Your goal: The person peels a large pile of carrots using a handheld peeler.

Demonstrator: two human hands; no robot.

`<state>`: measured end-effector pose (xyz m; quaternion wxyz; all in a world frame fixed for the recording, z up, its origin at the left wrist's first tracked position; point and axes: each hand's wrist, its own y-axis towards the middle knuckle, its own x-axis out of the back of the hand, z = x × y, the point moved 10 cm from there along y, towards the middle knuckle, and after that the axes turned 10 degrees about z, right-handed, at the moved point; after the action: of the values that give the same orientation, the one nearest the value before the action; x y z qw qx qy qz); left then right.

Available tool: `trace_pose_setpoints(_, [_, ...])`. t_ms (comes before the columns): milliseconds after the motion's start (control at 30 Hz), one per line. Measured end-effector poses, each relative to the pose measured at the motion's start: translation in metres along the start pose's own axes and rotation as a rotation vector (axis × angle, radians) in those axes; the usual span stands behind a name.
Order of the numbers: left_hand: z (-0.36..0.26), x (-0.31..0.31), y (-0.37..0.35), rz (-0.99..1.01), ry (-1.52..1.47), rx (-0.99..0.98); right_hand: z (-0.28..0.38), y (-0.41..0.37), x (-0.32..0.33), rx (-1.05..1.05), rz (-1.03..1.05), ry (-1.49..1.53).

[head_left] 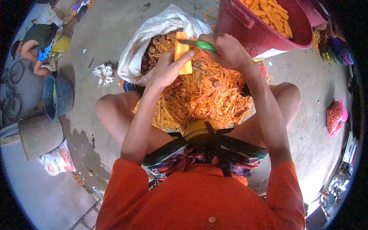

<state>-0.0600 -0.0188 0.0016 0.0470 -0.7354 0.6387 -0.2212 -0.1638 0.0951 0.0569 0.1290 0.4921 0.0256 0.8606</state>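
My left hand grips an orange carrot, held upright above my lap. My right hand is closed around a green-handled peeler whose blade rests against the top of the carrot. Below both hands lies a big heap of orange peelings between my knees. A white sack with unpeeled carrots inside stands open just beyond my left hand. A dark red tub of peeled carrots stands beyond my right hand.
Concrete floor all around. Another person crouches at the far left beside a dark blue basin. A crumpled white rag, a printed bag and a pink mesh bag lie on the floor.
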Motion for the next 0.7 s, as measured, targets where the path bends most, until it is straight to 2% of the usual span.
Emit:
trace_pose_setpoints(33, [-0.008, -0.002, -0.001, -0.039, -0.036, -0.104, 0.002, -0.001, 0.002, 0.01, -0.042, -0.047])
trace_pose_setpoints(67, [-0.008, -0.001, -0.001, -0.033, -0.033, -0.105, 0.005, -0.003, 0.004, 0.02, -0.085, -0.093])
trace_pose_setpoints(100, [-0.005, -0.002, 0.0, 0.02, 0.045, -0.046, -0.019, -0.002, -0.005, -0.141, -0.029, -0.06])
trace_pose_setpoints(133, [0.0, -0.004, -0.002, 0.077, 0.121, 0.016, -0.044, -0.004, -0.017, -0.15, -0.031, -0.057])
trace_pose_setpoints(167, [-0.014, -0.002, -0.009, 0.083, 0.264, 0.03, -0.085, -0.007, -0.041, -0.209, 0.078, -0.158])
trace_pose_setpoints(233, [-0.011, -0.008, -0.009, 0.126, 0.206, -0.029, -0.096, -0.012, -0.042, -0.262, 0.229, -0.363])
trace_pose_setpoints(267, [-0.011, -0.011, -0.01, 0.161, 0.142, -0.079, -0.098, -0.016, -0.037, -0.271, 0.222, -0.358])
trace_pose_setpoints(333, [-0.017, -0.009, -0.009, 0.15, 0.223, -0.099, -0.094, -0.02, -0.037, -0.361, 0.359, -0.062])
trace_pose_setpoints(367, [-0.017, -0.006, -0.006, 0.118, 0.308, -0.1, -0.086, -0.019, -0.033, -0.361, 0.357, -0.065])
trace_pose_setpoints(433, [-0.017, -0.006, -0.003, 0.088, 0.394, -0.094, -0.049, -0.013, -0.011, -0.121, 0.114, 0.081])
trace_pose_setpoints(533, [-0.03, -0.004, -0.002, -0.02, 0.498, -0.183, -0.012, -0.01, 0.0, -0.005, 0.09, 0.204])
trace_pose_setpoints(600, [-0.046, -0.004, -0.007, -0.153, 0.681, -0.322, -0.017, -0.011, -0.006, 0.037, 0.014, 0.276])
trace_pose_setpoints(633, [-0.045, -0.006, -0.008, -0.151, 0.684, -0.321, -0.045, -0.015, -0.038, -0.134, 0.287, 0.144])
trace_pose_setpoints(667, [-0.052, -0.001, -0.014, -0.245, 0.687, -0.386, -0.075, -0.029, -0.066, -0.307, 0.551, 0.009])
trace_pose_setpoints(700, [-0.062, 0.006, -0.017, -0.338, 0.693, -0.465, -0.107, -0.042, -0.083, -0.378, 0.596, -0.092])
